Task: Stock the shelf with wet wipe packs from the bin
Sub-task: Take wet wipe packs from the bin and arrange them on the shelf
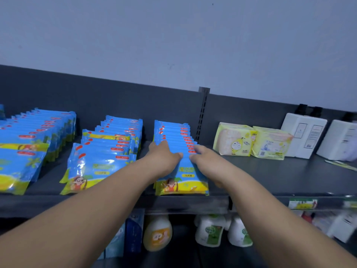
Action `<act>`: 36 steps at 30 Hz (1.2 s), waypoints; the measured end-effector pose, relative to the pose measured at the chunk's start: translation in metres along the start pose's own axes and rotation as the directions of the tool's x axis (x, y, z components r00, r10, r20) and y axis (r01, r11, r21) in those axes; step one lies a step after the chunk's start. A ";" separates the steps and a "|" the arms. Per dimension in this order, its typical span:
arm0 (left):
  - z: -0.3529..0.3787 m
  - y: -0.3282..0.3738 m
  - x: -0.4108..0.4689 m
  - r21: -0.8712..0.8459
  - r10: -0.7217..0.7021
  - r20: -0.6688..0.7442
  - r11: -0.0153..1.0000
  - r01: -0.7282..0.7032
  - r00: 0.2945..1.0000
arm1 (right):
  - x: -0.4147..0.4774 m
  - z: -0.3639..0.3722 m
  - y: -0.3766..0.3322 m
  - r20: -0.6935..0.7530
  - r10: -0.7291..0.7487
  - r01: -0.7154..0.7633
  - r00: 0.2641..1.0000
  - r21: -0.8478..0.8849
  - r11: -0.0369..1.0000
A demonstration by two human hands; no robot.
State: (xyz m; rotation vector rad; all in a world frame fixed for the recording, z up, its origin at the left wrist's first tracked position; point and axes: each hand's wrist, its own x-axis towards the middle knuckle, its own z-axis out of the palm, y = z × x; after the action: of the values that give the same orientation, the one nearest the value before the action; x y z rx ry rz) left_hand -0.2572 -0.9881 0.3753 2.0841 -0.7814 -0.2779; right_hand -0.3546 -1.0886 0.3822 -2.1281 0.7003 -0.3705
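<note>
Row of blue wet wipe packs (178, 147) at frame centre, standing on the dark shelf (270, 176), leaning back one behind another toward the shelf's back panel. Front pack of this row shows a yellow lower band with a cartoon figure.

Left hand (164, 157) lies flat on the left side of the row, fingers spread and extended over the pack tops; not closed around any pack. Right hand (204, 157) presses on the right side of the same row, index finger stretched along the pack edges, other fingers bent down against the front pack. Both bare forearms come in from the lower corners of the frame.

Left of centre: second row of matching packs (102, 151), leaning the same way, front ones slumped lower. Far left: third, longer row (32, 136), running out of frame.

Right of centre, past the slotted upright (202, 115) in the back panel: two pale yellow packs (251, 141) side by side, touching. Further right: white boxy containers (303, 134) with dark tops, against the back panel.

Below the shelf edge: a lower level with a blue box (134, 231), a yellowish bottle (157, 232) and white bottles with green labels (210, 231). Lower right is blurred.
</note>
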 end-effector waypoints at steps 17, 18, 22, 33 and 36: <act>-0.129 -0.079 -0.018 0.241 0.086 -0.127 0.969 -0.054 0.988 | -0.015 0.110 -0.083 0.081 -0.348 0.357 0.934 -0.260 0.897; -0.132 -0.085 -0.020 0.220 0.065 -0.130 0.975 -0.035 0.989 | -0.011 0.117 -0.081 0.092 -0.343 0.355 0.935 -0.252 0.900; -0.136 -0.105 -0.028 0.228 -0.075 -0.154 0.967 0.109 0.985 | 0.004 0.138 -0.071 0.164 -0.285 0.313 0.944 -0.180 0.932; -0.166 -0.121 0.012 -0.069 -0.114 -0.270 0.993 0.099 0.956 | 0.035 0.127 -0.093 -0.136 -0.252 0.250 0.958 -0.032 0.968; -0.180 -0.118 0.032 0.068 -0.091 -0.222 0.992 0.108 0.971 | 0.049 0.123 -0.105 -0.150 -0.167 0.148 0.974 -0.128 0.981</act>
State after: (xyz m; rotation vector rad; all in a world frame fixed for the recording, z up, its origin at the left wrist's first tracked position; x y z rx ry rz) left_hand -0.0987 -0.8395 0.3916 2.1880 -0.5650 -0.0701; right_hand -0.2187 -0.9889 0.3934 -2.2902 0.6589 -0.6061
